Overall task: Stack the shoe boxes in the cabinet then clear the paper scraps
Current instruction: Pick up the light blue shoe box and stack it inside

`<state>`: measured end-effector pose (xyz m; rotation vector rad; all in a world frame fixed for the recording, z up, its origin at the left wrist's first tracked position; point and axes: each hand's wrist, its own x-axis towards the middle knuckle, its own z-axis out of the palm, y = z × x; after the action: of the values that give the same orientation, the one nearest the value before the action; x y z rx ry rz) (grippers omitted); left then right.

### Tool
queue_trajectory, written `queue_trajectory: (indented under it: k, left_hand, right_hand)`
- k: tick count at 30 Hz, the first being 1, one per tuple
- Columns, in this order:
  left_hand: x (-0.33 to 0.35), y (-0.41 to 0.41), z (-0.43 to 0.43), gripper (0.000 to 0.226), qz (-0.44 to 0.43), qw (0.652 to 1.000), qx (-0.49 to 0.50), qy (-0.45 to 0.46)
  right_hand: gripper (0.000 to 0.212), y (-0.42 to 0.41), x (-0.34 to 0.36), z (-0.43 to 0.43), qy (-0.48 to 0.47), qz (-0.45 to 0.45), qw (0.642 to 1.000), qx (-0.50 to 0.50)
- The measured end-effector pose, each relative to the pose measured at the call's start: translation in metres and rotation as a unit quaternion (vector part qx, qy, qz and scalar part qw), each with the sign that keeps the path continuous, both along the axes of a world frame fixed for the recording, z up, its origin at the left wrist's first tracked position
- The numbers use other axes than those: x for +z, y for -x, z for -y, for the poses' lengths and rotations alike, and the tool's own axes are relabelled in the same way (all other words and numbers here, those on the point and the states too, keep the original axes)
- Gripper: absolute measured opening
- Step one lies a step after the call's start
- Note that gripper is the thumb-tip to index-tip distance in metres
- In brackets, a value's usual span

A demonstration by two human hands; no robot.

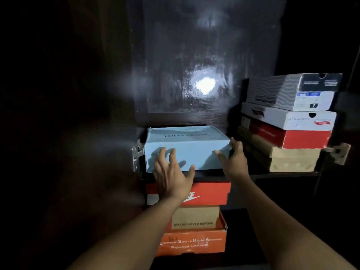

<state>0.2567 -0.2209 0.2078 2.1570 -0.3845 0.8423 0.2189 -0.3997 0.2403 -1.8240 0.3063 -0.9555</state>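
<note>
1. The dark cabinet (194,45) fills the view, and a bright patch of light glares off its glossy back panel.
2. At the right of the shelf (272,173) stands a pile of four shoe boxes: a grey wavy-patterned box (272,90) on top, a white box (282,117) under it, then a red box (303,138), and a brown cardboard box (292,158) at the bottom. They sit a little askew on one another.
3. The pale blue box (187,143) sits on that same shelf at the left, just beside the pile, with its lid on and its short front face towards us.
4. Below the shelf there's another pile: a swoosh box (212,191) in red and white on top, a tan box (194,217) beneath it, and an orange box (194,242) lowest.
5. The left hand (171,176) is spread wide with its fingers straight, flat against the front face of the pale blue box; it grips nothing.
6. The right hand (233,160) is at the box's right front corner, fingers extended and thumb out across the front face, touching rather than clutching.
7. A metal hinge (136,154) shows on the cabinet's left edge, right next to the pale blue box.
</note>
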Motion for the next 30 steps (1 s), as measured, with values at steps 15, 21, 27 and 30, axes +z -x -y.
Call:
queue_trajectory:
  k: [15, 21, 27, 30]
  left_hand:
    - [0.013, -0.055, -0.018, 0.082, -0.151, 0.983, 0.019, -0.1]
    - [0.017, -0.054, -0.026, 0.089, -0.173, 0.98, -0.036, -0.093]
    - [0.024, -0.029, -0.038, 0.092, -0.211, 0.97, -0.092, -0.084]
    - [0.022, 0.005, -0.036, 0.093, -0.215, 0.965, -0.119, -0.095]
  right_hand:
    - [0.103, -0.069, -0.016, 0.024, 0.094, -0.091, 0.99, 0.054]
    - [0.115, -0.05, -0.014, 0.013, 0.053, -0.06, 0.992, 0.092]
    - [0.104, 0.006, -0.015, 0.001, 0.045, -0.127, 0.989, 0.055]
    - [0.093, 0.059, -0.012, 0.0, 0.062, -0.186, 0.98, 0.018]
